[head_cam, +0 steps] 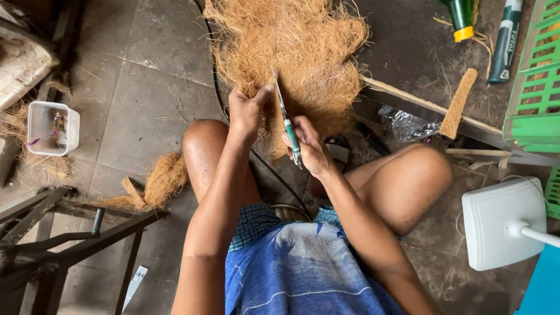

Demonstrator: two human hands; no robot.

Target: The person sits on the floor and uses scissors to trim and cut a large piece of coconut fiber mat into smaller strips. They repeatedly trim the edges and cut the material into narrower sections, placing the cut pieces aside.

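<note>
A big heap of brown coconut fibre point(291, 52) lies on the floor in front of my knees. My left hand point(248, 111) pinches the near edge of the heap with thumb and fingers. My right hand point(309, 146) grips a thin knife point(286, 119) with a green and white handle. Its blade points up into the fibre right beside my left fingertips.
A white tub point(52, 128) sits at left and a small fibre clump point(160, 181) near a dark metal frame point(58, 239). A fibre strip point(459, 104), bottle point(459, 20) and tube point(504, 41) lie on a board at right, by a green crate point(534, 81) and white fan base point(504, 221).
</note>
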